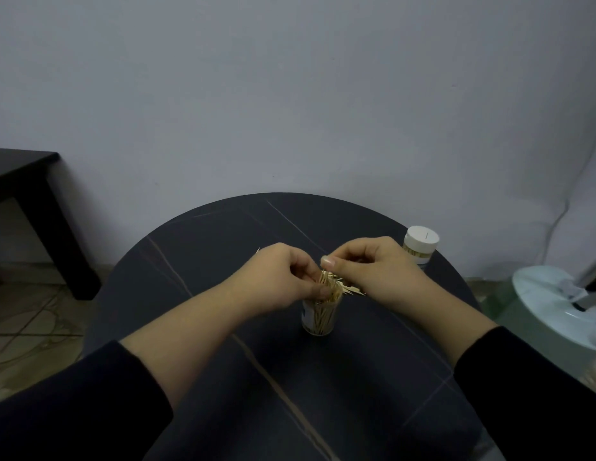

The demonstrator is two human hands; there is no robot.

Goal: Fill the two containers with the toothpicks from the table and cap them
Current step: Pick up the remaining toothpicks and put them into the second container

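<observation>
Around: capped container [420, 245] far right on round, veined dark table [223, 234].
Open container [320, 317]: clear cylinder, table centre, mouth behind hands.
Left hand [283, 281]: curled round toothpicks [333, 285].
Right hand [376, 272]: pinching toothpicks.

Uncapped small clear plastic cylindrical container [318, 319], upright near the middle of the dark round table [223, 261], packed with pale wooden toothpicks [326, 287] fanning above its rim (a few jutting sideways to the right), second clear container [419, 256] of toothpicks upright well apart at the far right edge, white round cap [422, 237] on it
</observation>
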